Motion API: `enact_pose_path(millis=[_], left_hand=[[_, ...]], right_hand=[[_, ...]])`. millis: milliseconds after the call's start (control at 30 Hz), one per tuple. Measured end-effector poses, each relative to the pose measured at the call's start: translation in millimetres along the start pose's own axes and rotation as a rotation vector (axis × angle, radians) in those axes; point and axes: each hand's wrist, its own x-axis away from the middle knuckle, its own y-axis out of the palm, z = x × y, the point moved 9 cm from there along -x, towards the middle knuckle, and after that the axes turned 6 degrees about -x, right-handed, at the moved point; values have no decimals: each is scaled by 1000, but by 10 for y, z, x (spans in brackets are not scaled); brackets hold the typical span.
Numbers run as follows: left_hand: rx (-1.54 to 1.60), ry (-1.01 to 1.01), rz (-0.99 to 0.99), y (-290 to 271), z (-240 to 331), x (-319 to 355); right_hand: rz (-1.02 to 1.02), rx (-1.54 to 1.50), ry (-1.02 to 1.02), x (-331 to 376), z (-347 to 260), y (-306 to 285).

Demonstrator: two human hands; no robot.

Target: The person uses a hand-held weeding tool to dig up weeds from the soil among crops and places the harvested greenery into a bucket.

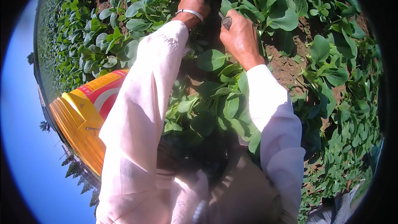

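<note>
My left hand, with a pale band at its wrist, reaches in among the leafy greens at the top. It is closed in a fist, and what its fingers grip is hidden. Just to its right, my right hand is wrapped round a small dark hand tool. Only the tool's rounded end and a thin metallic part show, so its exact kind is unclear. Broad green leaves stand right beyond the right hand. Lower plants grow between my two forearms.
A yellow bucket with a red and orange label stands tilted in view, left of my left sleeve. Brown soil shows between the plants at right. At lower right is some grey cloth. Dense greens spread on both sides.
</note>
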Motion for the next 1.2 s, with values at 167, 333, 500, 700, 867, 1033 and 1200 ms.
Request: enact_pose_path(millis=[167, 333, 500, 700, 867, 1033, 1200], left_hand=[[279, -84, -15, -281, -615, 185], [80, 181, 367, -965, -475, 340], [67, 290, 687, -1886, -374, 529], [752, -129, 231, -1912, -389, 620], [-136, 182, -63, -668, -367, 586], [-497, -18, -233, -237, -736, 480], [-564, 67, -312, -129, -674, 397]], right_hand=[[-53, -72, 95, 275, 12, -95], [-26, -106, 89, 496, -3, -264], [-132, -132, 40, 474, -206, -91], [-194, -183, -10, 592, -211, 167], [-231, -181, 39, 574, -170, 265], [-231, -210, 59, 567, -146, 273], [-198, -224, 43, 579, -86, 260]])
